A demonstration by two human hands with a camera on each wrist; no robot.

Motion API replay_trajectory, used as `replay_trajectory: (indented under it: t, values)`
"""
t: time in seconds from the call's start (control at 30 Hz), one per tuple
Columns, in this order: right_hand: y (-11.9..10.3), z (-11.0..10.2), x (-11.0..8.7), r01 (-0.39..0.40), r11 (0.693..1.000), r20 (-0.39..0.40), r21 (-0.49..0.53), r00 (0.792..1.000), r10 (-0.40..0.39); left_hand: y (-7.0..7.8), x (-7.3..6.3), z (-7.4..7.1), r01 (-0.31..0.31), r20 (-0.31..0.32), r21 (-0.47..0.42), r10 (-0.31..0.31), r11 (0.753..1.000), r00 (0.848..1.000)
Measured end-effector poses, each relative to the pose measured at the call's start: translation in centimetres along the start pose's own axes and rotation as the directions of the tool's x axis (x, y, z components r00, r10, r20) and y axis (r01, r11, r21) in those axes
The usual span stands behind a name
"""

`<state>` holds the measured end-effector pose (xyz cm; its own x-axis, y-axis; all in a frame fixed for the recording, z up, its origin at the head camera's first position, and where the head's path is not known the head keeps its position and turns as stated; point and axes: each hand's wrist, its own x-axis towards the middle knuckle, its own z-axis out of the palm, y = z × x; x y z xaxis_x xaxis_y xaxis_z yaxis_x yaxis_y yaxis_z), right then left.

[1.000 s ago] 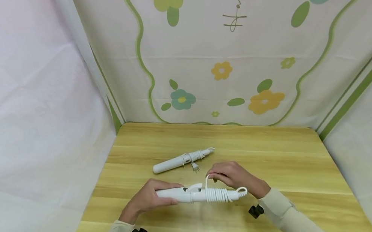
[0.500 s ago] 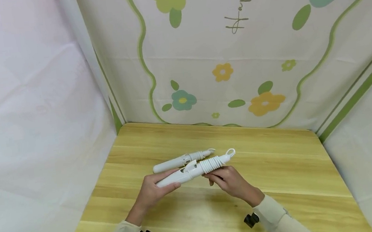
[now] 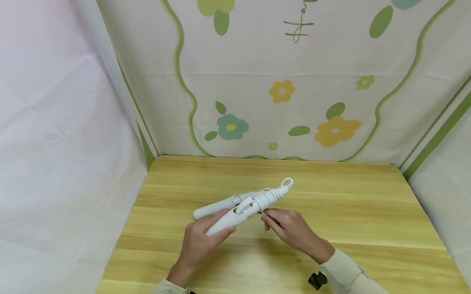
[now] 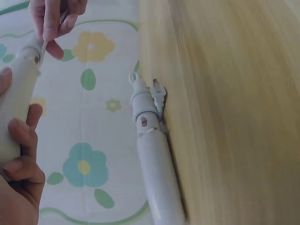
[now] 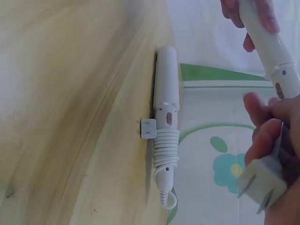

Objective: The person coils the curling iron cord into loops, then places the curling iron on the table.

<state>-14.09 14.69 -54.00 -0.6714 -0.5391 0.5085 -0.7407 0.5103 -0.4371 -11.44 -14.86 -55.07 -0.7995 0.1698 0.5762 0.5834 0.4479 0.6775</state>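
Observation:
My left hand (image 3: pixel 198 241) grips the barrel of a white hair-styling iron (image 3: pixel 225 223), which is lifted above the table and tilted up to the right. Its lever (image 3: pixel 243 205) stands raised, and its white cord (image 3: pixel 270 198) is wound in several turns round the handle. Just below those turns, my right hand (image 3: pixel 292 229) pinches the cord's loose end. The two-pin plug (image 5: pixel 262 183) hangs at this hand in the right wrist view. A second white styling iron (image 4: pixel 158 173) lies behind on the table, its cord wrapped and its plug (image 4: pixel 158 96) beside the coils.
The wooden table (image 3: pixel 354 211) extends on both sides of the hands. At its back stands a white cloth (image 3: pixel 252 59) printed with flowers, and more white cloth (image 3: pixel 47 162) hangs to the left. Black camera mounts (image 3: pixel 317 280) sit at both wrists.
The held iron has swung from nearly level to tilted and moved away from me, now partly covering the second iron. My right hand has brought the cord's end from above the handle to below it.

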Motion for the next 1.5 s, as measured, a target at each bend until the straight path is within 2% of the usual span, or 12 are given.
replay_trajectory:
  t: [0.1, 0.27, 0.4, 0.6, 0.8, 0.97, 1.03, 1.2, 1.3, 1.4, 1.5]
  values:
    - [-0.2, -0.1, -0.1, -0.017, 0.999, 0.005, -0.040, 1.000, 0.017, 0.2, 0.1, 0.0, -0.037, -0.046, 0.129, 0.044, 0.991, 0.998]
    - [-0.5, -0.5, -0.2, 0.017, 0.996, 0.013, -0.088, 1.000, -0.016, -0.4, -0.1, -0.7, -0.048, -0.090, 0.291, 0.077, 0.955, 0.993]
    - [-0.4, -1.1, 0.1, 0.115, 0.977, -0.010, -0.178, 0.993, -0.118, -1.0, -0.6, -1.1, -0.093, -0.044, 0.360, 0.117, 0.928, 0.992]
    - [0.1, -2.5, 1.1, 0.264, 0.930, 0.005, -0.257, 0.962, -0.272, -0.9, -0.6, -1.0, -0.174, 0.056, 0.376, 0.166, 0.910, 0.985]
    - [0.6, -3.7, 2.0, 0.355, 0.877, 0.070, -0.322, 0.933, -0.352, -0.8, -0.2, -1.2, -0.234, 0.193, 0.320, 0.179, 0.918, 0.965]
    - [0.7, -4.0, 2.0, 0.398, 0.877, 0.149, -0.270, 0.917, -0.370, -1.0, -0.4, -1.7, -0.270, 0.331, 0.209, 0.192, 0.940, 0.924]
    - [0.8, -3.9, 2.1, 0.404, 0.886, 0.176, -0.226, 0.912, -0.371, -1.2, -0.6, -1.9, -0.258, 0.372, 0.152, 0.187, 0.954, 0.909]
    - [1.1, -3.5, 2.4, 0.410, 0.909, 0.216, -0.076, 0.897, -0.386, -1.6, -1.0, -2.3, -0.177, 0.442, 0.021, 0.150, 0.984, 0.884]
    - [1.3, -3.2, 2.5, 0.398, 0.917, 0.263, 0.021, 0.883, -0.389, -1.8, -1.0, -2.3, -0.117, 0.483, -0.058, 0.131, 0.991, 0.866]
    - [1.3, -3.0, 2.5, 0.345, 0.929, 0.319, 0.132, 0.873, -0.369, -2.1, -1.1, -2.4, -0.048, 0.515, -0.141, 0.114, 0.989, 0.849]
    - [1.4, -2.8, 2.5, 0.241, 0.933, 0.366, 0.266, 0.870, -0.329, -2.4, -1.3, -2.4, 0.068, 0.540, -0.239, 0.074, 0.969, 0.839]
